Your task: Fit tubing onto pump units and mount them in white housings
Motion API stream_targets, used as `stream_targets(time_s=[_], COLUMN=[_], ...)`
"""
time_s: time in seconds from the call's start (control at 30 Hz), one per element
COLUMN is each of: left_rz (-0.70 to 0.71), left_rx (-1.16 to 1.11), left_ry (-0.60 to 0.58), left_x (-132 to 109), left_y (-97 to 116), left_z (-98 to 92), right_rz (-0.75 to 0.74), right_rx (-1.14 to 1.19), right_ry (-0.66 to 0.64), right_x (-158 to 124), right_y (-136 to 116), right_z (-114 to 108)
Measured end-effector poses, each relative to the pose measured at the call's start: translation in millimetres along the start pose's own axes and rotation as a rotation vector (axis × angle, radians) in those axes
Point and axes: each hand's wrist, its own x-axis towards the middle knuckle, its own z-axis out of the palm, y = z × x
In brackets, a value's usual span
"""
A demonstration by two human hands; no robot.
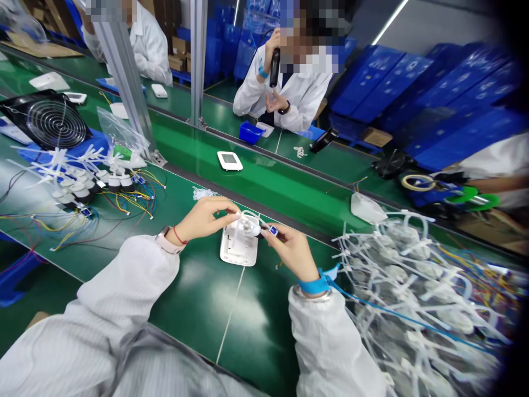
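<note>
On the near green table [256, 331], a left hand [202, 220] and a right hand [289, 252], both bare and held low and close together, just above one open white plastic case [236, 248]. The left fingers [225, 205] curled nearly shut, pinching one small round white part [251, 226] with a thin clear tube [248, 214] on it. The right fingers [276, 243] also nearly shut, pinching one tiny blue and white plug [273, 231] just beside that round part. Both small bits held up off the case, most likely to keep them steady and easy to see. To the right, one big heap of white round parts with clear tubes [407, 298], too many to count. To the left, a smaller group of about six round parts [80, 190] with yellow, blue and red wires [124, 207]. Both groups probably kept near for easy reaching. Farther off, one long metal post [124, 77], one black round fan guard [53, 122] and one white device [230, 160]. Across the far table, one co-worker [285, 88] in a white coat, one small blue bin [250, 132] and many blue crates [413, 105].
</note>
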Motion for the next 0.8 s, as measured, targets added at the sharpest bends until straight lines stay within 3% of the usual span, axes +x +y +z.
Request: stream_targets(time_s=[0.13,0.37,0.8], left_rz=[-0.047,-0.042,-0.006], left_rx=[0.047,0.075,0.147], left_ry=[0.028,0.035,-0.007], left_x=[-17.3,-34.2,-29.8], left_y=[-28.3,-63.3,-65.7], left_z=[15.9,31.4,37.2], right_rz=[-0.206,-0.228,-0.161], right_rx=[-0.424,-0.688,-0.809], right_ry=[-0.05,-0.205,-0.269], right_x=[24.5,44.7,48.2], right_y=[12.9,21.7,16.6], right_z=[-3.9,20.0,21.3])
